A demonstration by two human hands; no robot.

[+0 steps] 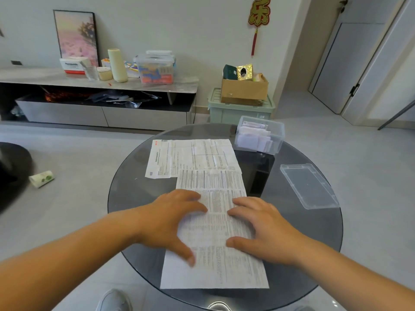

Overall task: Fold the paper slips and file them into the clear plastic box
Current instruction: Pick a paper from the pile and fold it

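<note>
Two hands down on the near paper slip (215,265), which lies unfolded on the glass table (134,176) right in front of the person. Left hand (170,221) sits on its left edge and right hand (262,230) on its right edge, both about mid-length. Fingers of both are spread and pressing the sheet, nothing gripped or pinched. Left thumb is blurred, can't say exactly how it sits.

Orientation: the slip's long axis runs away from the person. Near end is by the table's near rim, far end leans a bit right and overlaps the second sheet (190,156). Crease lines cross it, but it lies flat, with no fold made yet as far as I can see.

Second sheet is unfolded too, long axis left-to-right, past the hands at mid-table.

Further right, the lid (307,187) lies off the box, well apart from the papers.

Far right of the table: clear plastic box (278,131), open, several folded slips (253,135) already inside.

Progress call: partly done. Some are filed, two sheets are left to fold and file. Current step looks like smoothing or lining up for a first fold, probably across the short axis
</note>
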